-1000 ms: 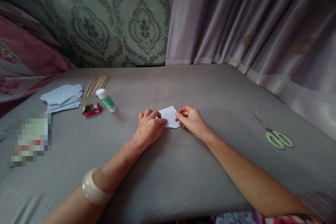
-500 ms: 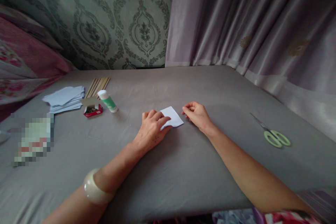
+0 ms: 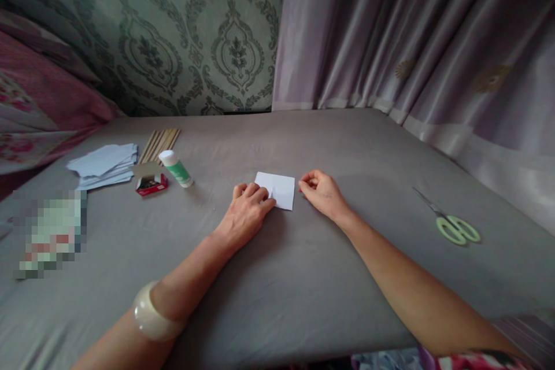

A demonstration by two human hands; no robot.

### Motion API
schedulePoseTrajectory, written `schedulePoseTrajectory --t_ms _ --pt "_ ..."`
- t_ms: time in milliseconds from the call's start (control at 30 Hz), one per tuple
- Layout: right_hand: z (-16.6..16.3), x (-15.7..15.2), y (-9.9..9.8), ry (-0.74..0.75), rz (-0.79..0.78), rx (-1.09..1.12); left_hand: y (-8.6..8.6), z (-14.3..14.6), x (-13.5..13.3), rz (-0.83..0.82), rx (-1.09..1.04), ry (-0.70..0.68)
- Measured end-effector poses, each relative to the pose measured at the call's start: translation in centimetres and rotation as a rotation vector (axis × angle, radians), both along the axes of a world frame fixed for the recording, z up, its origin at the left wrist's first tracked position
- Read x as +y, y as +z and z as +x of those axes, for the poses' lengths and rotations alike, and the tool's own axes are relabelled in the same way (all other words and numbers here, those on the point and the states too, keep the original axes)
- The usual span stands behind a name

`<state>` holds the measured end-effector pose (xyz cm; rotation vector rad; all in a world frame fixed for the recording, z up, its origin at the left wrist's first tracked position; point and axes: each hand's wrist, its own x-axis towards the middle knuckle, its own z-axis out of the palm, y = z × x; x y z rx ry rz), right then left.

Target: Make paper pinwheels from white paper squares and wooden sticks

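A green-and-white glue stick (image 3: 176,169) stands tilted just right of an open red cardboard box (image 3: 151,184), whose raised flap hides the near ends of slim wooden sticks (image 3: 160,146). Beside these lies a loose stack of white paper sheets (image 3: 103,165); nearer is a pixelated flat item (image 3: 51,235), too masked to identify. Pale-green-handled scissors (image 3: 458,229) rest well to the right, blades pointing away. The small white paper (image 3: 284,188), smooth, flat and nearly square, lies mid-bed on a matte, faintly wrinkled grey sheet (image 3: 277,283). The left hand (image 3: 248,208) covers its left part; whether the curled fingers pinch or merely press it, I cannot tell. The right hand (image 3: 319,189), thumb closed against bent fingers, sits just beside the paper's right edge, apart from it.
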<state>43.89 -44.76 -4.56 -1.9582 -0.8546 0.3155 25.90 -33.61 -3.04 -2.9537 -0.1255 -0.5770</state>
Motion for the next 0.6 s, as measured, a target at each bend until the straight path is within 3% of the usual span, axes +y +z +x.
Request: schedulePoseTrajectory --t_ms 267,600 --pt "-1.6 -1.0 0.7 0.312 -0.098 -0.420 0.3 -0.6 2.1 -0.085 -0.021 0.049" --pt "-3.4 -1.5 1.1 0.483 -0.127 -0.755 0.1 -1.1 3.7 -0.208 -0.075 0.041"
